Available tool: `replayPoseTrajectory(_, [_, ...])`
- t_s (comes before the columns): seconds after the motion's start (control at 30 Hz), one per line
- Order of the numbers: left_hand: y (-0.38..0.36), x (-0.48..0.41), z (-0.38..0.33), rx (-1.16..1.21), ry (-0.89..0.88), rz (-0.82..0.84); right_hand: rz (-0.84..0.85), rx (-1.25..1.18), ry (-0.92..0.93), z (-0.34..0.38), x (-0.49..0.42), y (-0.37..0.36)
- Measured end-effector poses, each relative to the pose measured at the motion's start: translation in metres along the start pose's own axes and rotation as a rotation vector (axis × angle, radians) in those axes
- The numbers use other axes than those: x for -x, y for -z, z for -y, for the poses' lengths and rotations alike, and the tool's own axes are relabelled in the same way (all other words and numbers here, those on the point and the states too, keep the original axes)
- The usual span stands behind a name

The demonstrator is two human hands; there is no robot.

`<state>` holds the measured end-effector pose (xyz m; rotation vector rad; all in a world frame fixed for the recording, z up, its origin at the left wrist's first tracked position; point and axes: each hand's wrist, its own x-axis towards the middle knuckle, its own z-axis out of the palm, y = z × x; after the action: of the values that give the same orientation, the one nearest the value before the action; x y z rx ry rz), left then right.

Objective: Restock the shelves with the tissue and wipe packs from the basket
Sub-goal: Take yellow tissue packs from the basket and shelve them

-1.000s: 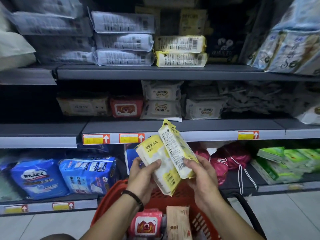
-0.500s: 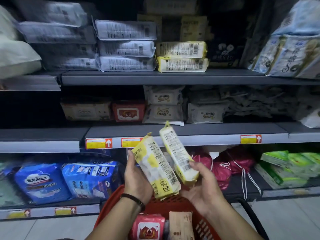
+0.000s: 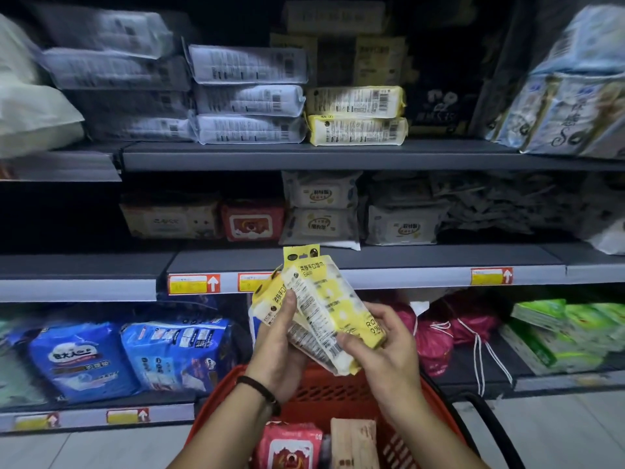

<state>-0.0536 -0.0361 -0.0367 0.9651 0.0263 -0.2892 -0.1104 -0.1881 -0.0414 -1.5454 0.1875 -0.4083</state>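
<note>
The shelf edge (image 3: 406, 277) is running at twelve o'clock; the left hand (image 3: 279, 353) and right hand (image 3: 389, 353) are gripping two overlapping yellow-white wipe packs (image 3: 338, 309) above the red basket (image 3: 321, 396).

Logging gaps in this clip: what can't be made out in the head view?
Head view:
Basket contents: cut off by the bottom edge, covered by the arms; only a red pack and a tan pack show.
Rear yellow pack in the left hand: largely behind the front yellow pack.
Price tags: print too small.
Top-shelf grey packs: blurred.
</note>
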Motion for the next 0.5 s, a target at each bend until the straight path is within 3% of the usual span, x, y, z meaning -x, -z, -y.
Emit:
replayPoseTrajectory(0.2, [0.0,0.004,0.002,0.058,0.051,-0.025,0.155,0.171,0.002,0.001,-0.002,0.003])
replayPoseTrajectory(0.4, [0.001,0.007,0.006,0.14,0.0,-0.2,0.146,0.239,0.03,-0.004,0.006,-0.006])
replayPoseTrajectory(0.5, [-0.002,0.009,0.002,0.206,-0.03,-0.277,0.158,0.065,-0.022,0.004,0.016,-0.012])
